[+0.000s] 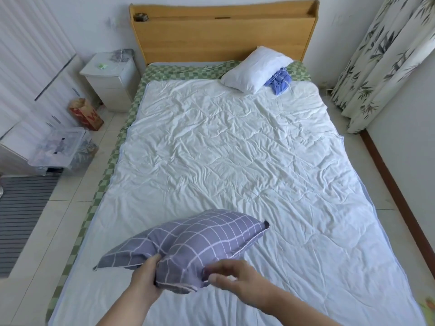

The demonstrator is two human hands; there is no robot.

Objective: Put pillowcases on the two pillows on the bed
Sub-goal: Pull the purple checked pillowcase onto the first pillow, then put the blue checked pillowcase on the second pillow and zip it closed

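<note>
Head view: red bag (86,114), lettering unreadable.

Single head view, from bed (235,149) foot, looking forward-down toward headboard (223,36); hands near lens

The wide middle of the bed (235,149), covered by a wrinkled white quilt (247,165), lies open from the near end up to the headboard (223,38), so a hand could pass freely over it. At the near end a pillow in a purple checked pillowcase (188,241) takes up the left part, gripped by the left hand (144,276), with the right hand (237,278) just beside it. At the far right corner a bare white pillow (254,69) and a bunched blue cloth (279,82) touching it fill the space against the headboard. The far left corner is open. A nightstand (110,78) stands close beside the bed's left side, and a curtain (381,67) hangs near the right.
</note>
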